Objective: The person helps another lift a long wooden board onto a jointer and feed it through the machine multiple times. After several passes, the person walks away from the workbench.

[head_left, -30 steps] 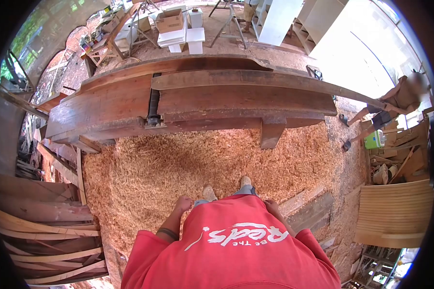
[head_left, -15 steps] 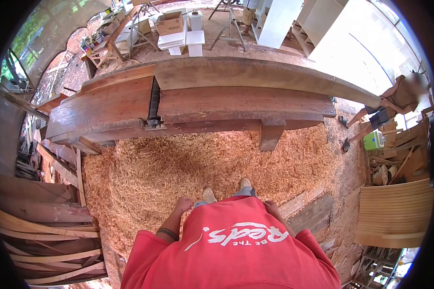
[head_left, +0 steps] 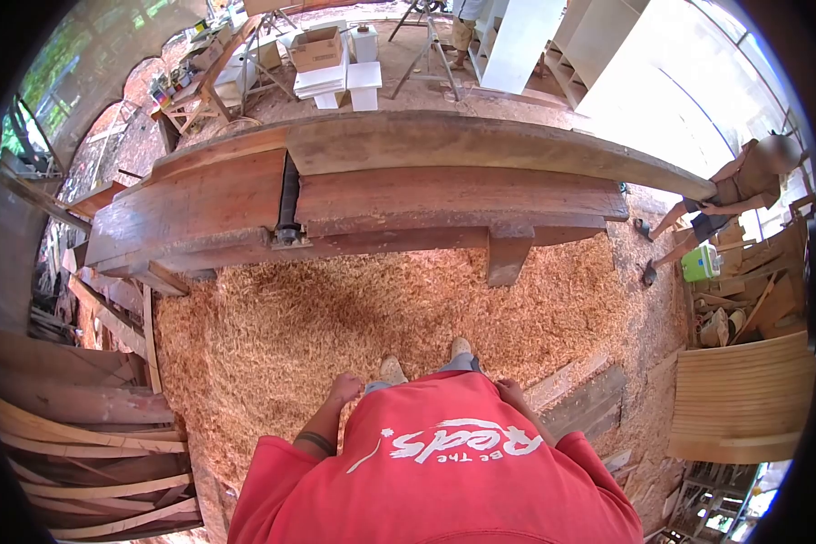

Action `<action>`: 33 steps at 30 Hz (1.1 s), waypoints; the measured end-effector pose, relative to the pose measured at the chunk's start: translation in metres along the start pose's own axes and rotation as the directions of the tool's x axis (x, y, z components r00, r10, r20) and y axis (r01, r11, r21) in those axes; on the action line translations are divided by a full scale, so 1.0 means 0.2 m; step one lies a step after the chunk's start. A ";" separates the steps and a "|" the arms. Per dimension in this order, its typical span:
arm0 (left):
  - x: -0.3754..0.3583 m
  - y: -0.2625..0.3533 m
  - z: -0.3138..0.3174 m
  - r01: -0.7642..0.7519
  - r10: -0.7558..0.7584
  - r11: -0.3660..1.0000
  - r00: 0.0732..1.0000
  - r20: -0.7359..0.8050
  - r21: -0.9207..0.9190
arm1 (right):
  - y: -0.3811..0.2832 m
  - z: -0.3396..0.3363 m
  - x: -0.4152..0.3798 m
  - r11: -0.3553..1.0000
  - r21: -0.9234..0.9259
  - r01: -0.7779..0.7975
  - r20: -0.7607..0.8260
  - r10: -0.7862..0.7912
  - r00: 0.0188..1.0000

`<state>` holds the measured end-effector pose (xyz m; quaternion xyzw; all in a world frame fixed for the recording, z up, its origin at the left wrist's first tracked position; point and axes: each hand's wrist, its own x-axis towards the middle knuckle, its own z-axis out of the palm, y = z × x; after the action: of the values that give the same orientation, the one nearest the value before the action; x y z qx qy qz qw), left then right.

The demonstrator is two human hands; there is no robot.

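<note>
My left hand hangs beside my body on the left, above the wood shavings. Its fingers look curled closed, and I see nothing in them. On the other side, my right hand hangs close to my red shirt, which partly covers it; its fingers are hidden. Neither hand touches the long wooden machine bed in front of me. A dark cutter roller crosses that bed. A long thick plank lies along its far side, reaching right toward another person.
Curved wood strips are stacked at lower left. Boards lie on the floor by my right side. A green-and-white cooler and a slatted wooden panel stand at right. Beyond the bed are a cardboard box and white cabinets.
The other person's arms have shifted slightly at the plank's right end. My hands have stayed in place. The view has tilted very slightly.
</note>
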<state>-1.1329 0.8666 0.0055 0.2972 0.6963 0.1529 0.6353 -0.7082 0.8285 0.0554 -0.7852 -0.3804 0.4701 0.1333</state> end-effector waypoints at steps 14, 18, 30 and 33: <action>-0.07 0.07 0.02 -0.082 0.066 0.978 0.994 0.089 0.192 | 0.00 0.00 -0.04 0.994 0.014 -0.112 -0.048 0.112 0.993; 0.00 0.00 0.01 -0.089 0.067 0.975 0.991 0.113 0.205 | 0.09 0.04 0.01 0.994 0.056 -0.093 -0.062 0.096 0.993; -0.02 0.05 -0.01 -0.150 0.121 0.940 0.986 0.113 0.306 | 0.06 0.03 -0.06 0.995 0.084 -0.046 -0.106 0.055 0.993; -0.03 0.07 0.01 -0.075 0.058 0.962 0.996 0.072 0.262 | 0.04 0.03 -0.06 0.982 0.163 -0.091 -0.040 0.099 0.994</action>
<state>-1.1270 0.8744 0.0184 0.4070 0.6795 0.0704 0.6064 -0.7133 0.8130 0.0560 -0.8001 -0.2999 0.4863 0.1826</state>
